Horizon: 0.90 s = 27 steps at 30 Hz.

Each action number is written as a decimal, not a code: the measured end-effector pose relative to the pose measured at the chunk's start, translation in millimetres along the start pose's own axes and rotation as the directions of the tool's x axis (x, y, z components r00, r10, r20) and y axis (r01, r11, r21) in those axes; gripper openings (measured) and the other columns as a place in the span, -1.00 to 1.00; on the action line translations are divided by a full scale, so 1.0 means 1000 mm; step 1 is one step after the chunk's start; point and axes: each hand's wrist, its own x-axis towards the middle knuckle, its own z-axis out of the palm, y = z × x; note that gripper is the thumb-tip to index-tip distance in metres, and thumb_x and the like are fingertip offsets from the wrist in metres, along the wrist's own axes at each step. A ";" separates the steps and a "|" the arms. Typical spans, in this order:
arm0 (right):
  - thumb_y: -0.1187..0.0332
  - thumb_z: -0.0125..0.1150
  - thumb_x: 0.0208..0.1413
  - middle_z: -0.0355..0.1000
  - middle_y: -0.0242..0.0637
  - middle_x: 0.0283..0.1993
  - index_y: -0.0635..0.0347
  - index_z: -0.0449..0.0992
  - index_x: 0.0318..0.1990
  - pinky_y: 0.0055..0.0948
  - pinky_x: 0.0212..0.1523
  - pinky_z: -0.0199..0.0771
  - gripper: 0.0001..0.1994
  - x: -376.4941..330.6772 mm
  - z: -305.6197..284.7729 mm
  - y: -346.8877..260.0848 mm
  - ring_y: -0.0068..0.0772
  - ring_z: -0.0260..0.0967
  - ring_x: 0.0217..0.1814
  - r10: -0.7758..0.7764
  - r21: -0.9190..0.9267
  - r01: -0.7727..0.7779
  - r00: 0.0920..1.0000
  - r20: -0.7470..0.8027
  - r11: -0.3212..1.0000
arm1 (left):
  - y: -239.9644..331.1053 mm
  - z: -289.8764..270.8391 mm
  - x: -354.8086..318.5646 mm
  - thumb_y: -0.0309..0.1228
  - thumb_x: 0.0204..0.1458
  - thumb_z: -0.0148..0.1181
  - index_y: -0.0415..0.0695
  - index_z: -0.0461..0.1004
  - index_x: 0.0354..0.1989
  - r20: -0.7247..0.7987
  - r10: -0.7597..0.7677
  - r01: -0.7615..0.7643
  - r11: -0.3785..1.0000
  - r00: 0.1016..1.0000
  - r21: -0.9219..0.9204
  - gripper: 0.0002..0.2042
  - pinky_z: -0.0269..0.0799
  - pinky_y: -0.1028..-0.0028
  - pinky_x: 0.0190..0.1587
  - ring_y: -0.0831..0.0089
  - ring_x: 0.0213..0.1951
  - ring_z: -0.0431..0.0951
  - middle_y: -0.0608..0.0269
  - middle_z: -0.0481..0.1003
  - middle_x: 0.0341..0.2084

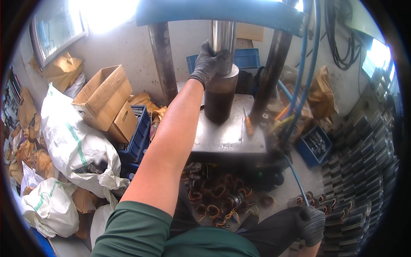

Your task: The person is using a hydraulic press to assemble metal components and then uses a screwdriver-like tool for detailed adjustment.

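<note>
My left hand [210, 64], in a dark grey glove, reaches up and closes around the lower part of a shiny upright metal cylinder [222, 35] under the blue press crossbeam [222, 12]. Whether a separate piece sits inside that grip is hidden by the fingers. Directly below stands a thicker round metal block [220, 98], pale on top and darker beneath, on the steel press plate [209, 139]. Low on the right, my gloved right hand [311, 225] is closed around the end of a thin blue rod [295, 174]. A screwdriver [248, 124] with an orange handle lies on the plate.
Dark press columns [164, 60] flank the block, and blue hoses [306, 73] hang at right. Wound copper coils [227, 201] lie below the plate. Stacked metal cores [359, 167] fill the right; cardboard boxes [105, 96] and white sacks [72, 137] crowd the left.
</note>
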 end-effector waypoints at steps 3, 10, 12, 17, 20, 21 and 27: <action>0.37 0.33 -0.02 0.42 0.08 -0.49 0.25 0.48 -0.49 0.00 -0.34 0.43 -0.83 0.000 0.006 0.003 0.21 0.46 -0.38 -0.022 -0.007 0.022 0.999 -0.039 1.000 | -0.001 -0.006 0.002 -0.24 -0.05 0.52 -0.16 0.34 0.20 0.008 -0.025 0.025 0.999 1.000 0.047 -0.34 0.44 0.34 0.17 0.33 -0.01 0.57 0.11 0.57 -0.09; 0.41 0.31 0.02 0.45 0.09 -0.44 0.27 0.53 -0.45 -0.01 -0.29 0.45 -0.87 0.001 0.002 0.005 0.23 0.48 -0.34 -0.015 0.034 0.015 1.000 0.013 0.999 | -0.004 -0.003 0.001 -0.24 -0.09 0.55 -0.16 0.36 0.15 0.008 -0.019 0.019 0.999 1.000 0.042 -0.35 0.46 0.34 0.12 0.32 -0.05 0.58 0.10 0.57 -0.13; 0.42 0.31 0.00 0.48 0.08 -0.42 0.26 0.55 -0.43 -0.02 -0.27 0.48 -0.89 0.001 0.000 0.003 0.21 0.49 -0.32 -0.024 0.068 0.024 1.000 0.002 0.997 | 0.002 -0.004 0.001 -0.21 -0.08 0.57 -0.17 0.30 0.22 0.039 -0.045 0.043 0.998 0.998 0.054 -0.27 0.43 0.31 0.18 0.30 0.02 0.55 0.08 0.54 -0.05; 0.43 0.32 -0.06 0.54 0.01 -0.38 0.23 0.62 -0.37 -0.07 -0.24 0.53 -0.90 0.001 -0.001 0.006 0.16 0.53 -0.31 -0.099 0.089 0.100 0.995 -0.017 0.991 | 0.018 -0.003 -0.008 -0.18 -0.07 0.60 -0.19 0.23 0.27 0.068 -0.059 0.055 0.997 0.996 0.057 -0.19 0.43 0.28 0.22 0.27 0.08 0.54 0.06 0.52 0.02; 0.41 0.33 -0.10 0.55 -0.03 -0.37 0.20 0.64 -0.37 -0.07 -0.24 0.53 -0.88 0.003 -0.003 0.014 0.14 0.53 -0.31 -0.134 0.084 0.129 0.989 0.057 0.988 | 0.012 -0.005 -0.004 -0.18 -0.09 0.62 -0.20 0.24 0.24 0.082 -0.099 0.097 0.995 0.992 0.038 -0.20 0.46 0.28 0.20 0.26 0.06 0.56 0.05 0.53 -0.01; 0.40 0.33 -0.10 0.55 -0.03 -0.37 0.19 0.65 -0.36 -0.07 -0.24 0.53 -0.88 0.003 -0.005 0.016 0.13 0.53 -0.31 -0.160 0.057 0.155 0.982 0.102 0.986 | 0.011 -0.004 -0.003 -0.19 -0.13 0.61 -0.19 0.30 0.15 0.040 -0.070 0.067 0.996 0.997 0.061 -0.27 0.51 0.32 0.09 0.31 -0.05 0.59 0.07 0.57 -0.09; 0.39 0.31 -0.08 0.55 -0.05 -0.37 0.18 0.67 -0.33 -0.09 -0.23 0.54 -0.86 0.010 -0.013 0.019 0.12 0.54 -0.31 -0.217 0.024 0.216 0.958 0.186 0.976 | 0.006 -0.004 -0.003 -0.19 -0.17 0.61 -0.22 0.37 0.05 0.014 -0.039 0.036 0.991 0.999 0.131 -0.33 0.57 0.35 -0.01 0.34 -0.14 0.62 0.04 0.60 -0.17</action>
